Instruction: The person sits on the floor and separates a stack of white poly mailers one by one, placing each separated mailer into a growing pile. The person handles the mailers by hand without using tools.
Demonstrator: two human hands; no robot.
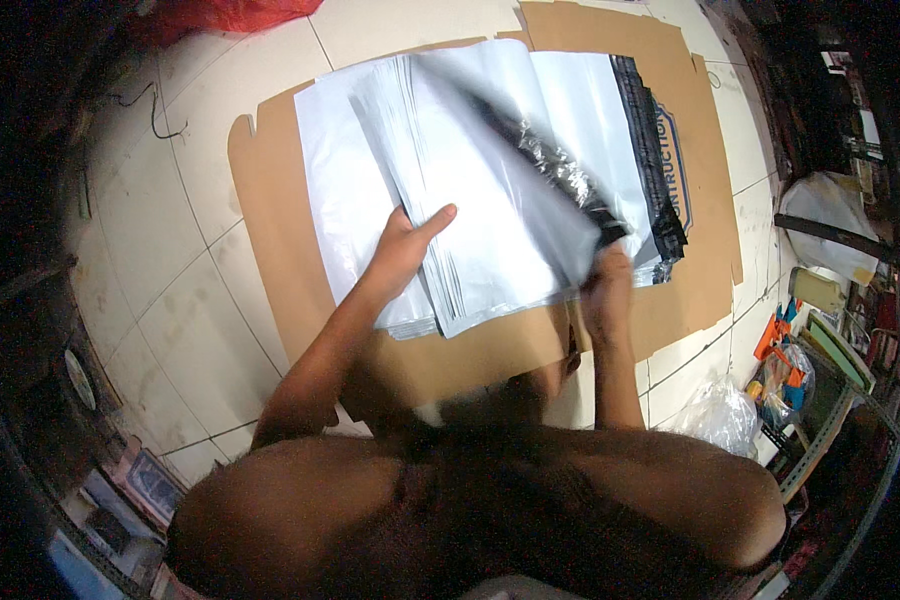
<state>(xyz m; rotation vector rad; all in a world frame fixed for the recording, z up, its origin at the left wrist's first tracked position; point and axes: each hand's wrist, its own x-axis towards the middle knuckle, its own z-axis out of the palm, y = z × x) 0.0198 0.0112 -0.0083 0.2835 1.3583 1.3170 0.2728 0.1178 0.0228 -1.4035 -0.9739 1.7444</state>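
Note:
A thick stack of white plastic mailing bags (pixel 480 220) lies slanted over more white bags (pixel 342 180) on a flattened brown cardboard sheet. My left hand (pixel 402 248) grips the stack's left edge, thumb on top and fingers underneath. At the right, my right hand (pixel 608 295) is blurred and closed on the near corner of the top bag. That bag's right edge is lifted and shows a shiny black strip (pixel 560 165). Beneath it, to the right, are the layered black edges (pixel 650 150) of other bags.
The cardboard (pixel 260 220) rests on a white tiled floor (pixel 185 300). A red plastic bag (pixel 230 15) sits at the far left. Clear plastic bags (pixel 715 415), orange-handled tools (pixel 770 335) and a metal rack (pixel 820 450) stand at the right. My knees (pixel 290 500) are close in front.

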